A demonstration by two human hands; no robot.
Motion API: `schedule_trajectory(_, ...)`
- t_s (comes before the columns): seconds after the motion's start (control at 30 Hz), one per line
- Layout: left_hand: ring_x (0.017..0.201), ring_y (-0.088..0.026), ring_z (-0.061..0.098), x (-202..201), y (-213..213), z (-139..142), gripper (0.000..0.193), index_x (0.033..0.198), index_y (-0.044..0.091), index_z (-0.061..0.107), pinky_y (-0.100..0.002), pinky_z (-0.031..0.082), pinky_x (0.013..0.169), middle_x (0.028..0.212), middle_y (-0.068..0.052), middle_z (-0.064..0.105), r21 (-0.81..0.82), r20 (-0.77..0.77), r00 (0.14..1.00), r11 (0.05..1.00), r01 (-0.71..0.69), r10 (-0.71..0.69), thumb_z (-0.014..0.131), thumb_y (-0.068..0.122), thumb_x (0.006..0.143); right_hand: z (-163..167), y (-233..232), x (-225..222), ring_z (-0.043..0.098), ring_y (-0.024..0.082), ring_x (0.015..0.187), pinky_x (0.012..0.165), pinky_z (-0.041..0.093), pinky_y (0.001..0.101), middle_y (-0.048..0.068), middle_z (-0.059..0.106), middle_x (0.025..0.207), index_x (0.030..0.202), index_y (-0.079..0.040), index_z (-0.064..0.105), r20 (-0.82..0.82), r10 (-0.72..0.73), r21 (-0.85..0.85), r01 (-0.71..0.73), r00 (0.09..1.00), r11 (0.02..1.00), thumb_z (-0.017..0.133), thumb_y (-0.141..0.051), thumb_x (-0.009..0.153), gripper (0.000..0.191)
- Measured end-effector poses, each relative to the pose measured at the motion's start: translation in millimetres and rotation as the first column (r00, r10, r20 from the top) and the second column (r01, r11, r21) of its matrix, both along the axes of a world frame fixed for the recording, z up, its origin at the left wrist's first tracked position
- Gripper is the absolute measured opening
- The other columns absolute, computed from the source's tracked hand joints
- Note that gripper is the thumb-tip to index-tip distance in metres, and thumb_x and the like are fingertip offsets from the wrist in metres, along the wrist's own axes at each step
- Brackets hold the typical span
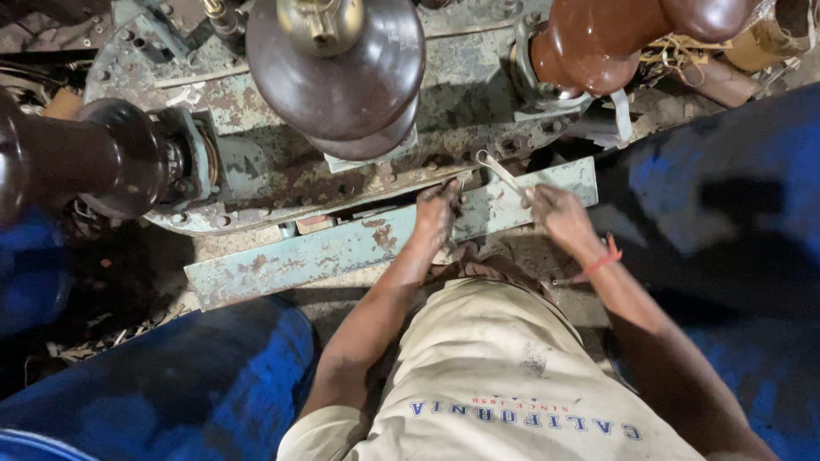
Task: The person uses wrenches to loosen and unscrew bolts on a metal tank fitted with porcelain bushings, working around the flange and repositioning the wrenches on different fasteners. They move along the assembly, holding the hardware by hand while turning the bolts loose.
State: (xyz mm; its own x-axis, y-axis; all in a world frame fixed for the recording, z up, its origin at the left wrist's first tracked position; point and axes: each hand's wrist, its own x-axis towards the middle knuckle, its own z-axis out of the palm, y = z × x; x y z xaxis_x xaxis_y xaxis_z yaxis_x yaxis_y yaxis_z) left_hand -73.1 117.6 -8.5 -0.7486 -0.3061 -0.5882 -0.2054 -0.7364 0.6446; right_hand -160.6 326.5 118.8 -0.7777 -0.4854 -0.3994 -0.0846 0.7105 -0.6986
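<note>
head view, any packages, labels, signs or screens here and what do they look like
No packages, signs or screens show.
Shirt print: the only lettering, across the cream shirt at the bottom of the view, a curved row of blue letters above a smaller red row, upside down to the camera.

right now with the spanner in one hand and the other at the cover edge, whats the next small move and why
Probably swing the spanner a short arc. The right hand grips its handle, its ring end sits at the rusty cover's edge, and the left hand steadies there by the angle bar.
</note>
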Motion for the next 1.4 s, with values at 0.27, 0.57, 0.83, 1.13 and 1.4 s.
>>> schedule_trajectory(0.27,0.074,-0.022,0.065,-19.1,-34.3,-11.8,0.022,0.113,0.000,0.069,-0.036,0.052,0.060,0.094,-0.012,0.071,0.150,-0.090,0.991,0.982,0.115,-0.103,0.063,0.012,0.095,55.5,-27.4,-78.4,0.070,0.043,0.087,0.077,0.054,0.0538,0.020,0.074,0.093,0.097,-0.013,0.077,-0.445,0.458,0.502,-0.210,0.770,0.839,0.056,-0.041,0.101,0.036)
schedule_trajectory(0.57,0.077,-0.021,0.065,-18.3,12.7,3.7,0.021,0.116,0.002,0.063,-0.038,0.057,0.062,0.095,-0.008,0.068,0.402,-0.092,0.983,0.909,-0.111,0.161,0.061,0.013,0.098,-2.9,-57.0,79.4,0.039,0.016,0.050,0.043,0.031,0.0322,0.005,0.051,0.073,0.135,-0.011,0.062,0.474,-0.452,-0.155,0.578,0.755,0.802,0.058,-0.011,0.097,0.038)
schedule_trajectory(0.83,0.069,-0.024,0.063,-34.6,1.4,4.4,0.019,0.112,-0.003,0.063,-0.033,0.054,0.056,0.093,-0.017,0.070,0.618,-0.137,0.972,0.783,-0.065,0.189,0.057,0.008,0.098,26.8,-12.9,-24.8,0.066,0.044,0.080,0.071,0.051,0.0544,0.024,0.071,0.083,0.096,-0.005,0.074,-0.274,0.309,0.432,-0.170,0.911,0.885,0.054,-0.044,0.105,0.045)
schedule_trajectory(1.13,0.066,-0.020,0.061,-45.4,15.5,26.2,0.017,0.090,0.005,0.062,-0.036,0.048,0.052,0.079,-0.009,0.065,0.023,-0.156,0.958,0.971,-0.238,0.239,0.074,0.016,0.092,40.0,-34.9,-84.3,0.070,0.043,0.086,0.075,0.056,0.0545,0.022,0.073,0.087,0.086,-0.007,0.076,-0.455,0.523,0.521,-0.261,0.720,0.813,0.059,-0.039,0.094,0.037)
schedule_trajectory(1.4,0.057,-0.015,0.050,-61.2,15.1,22.3,0.025,0.080,0.011,0.063,-0.035,0.043,0.051,0.068,-0.001,0.054,0.118,-0.050,0.960,0.956,-0.269,0.276,0.080,0.026,0.090,-3.0,-56.0,83.2,0.070,0.042,0.077,0.068,0.055,0.0531,0.024,0.071,0.085,0.102,-0.009,0.074,0.029,-0.296,-0.137,0.297,0.955,0.945,0.055,-0.029,0.095,0.029)
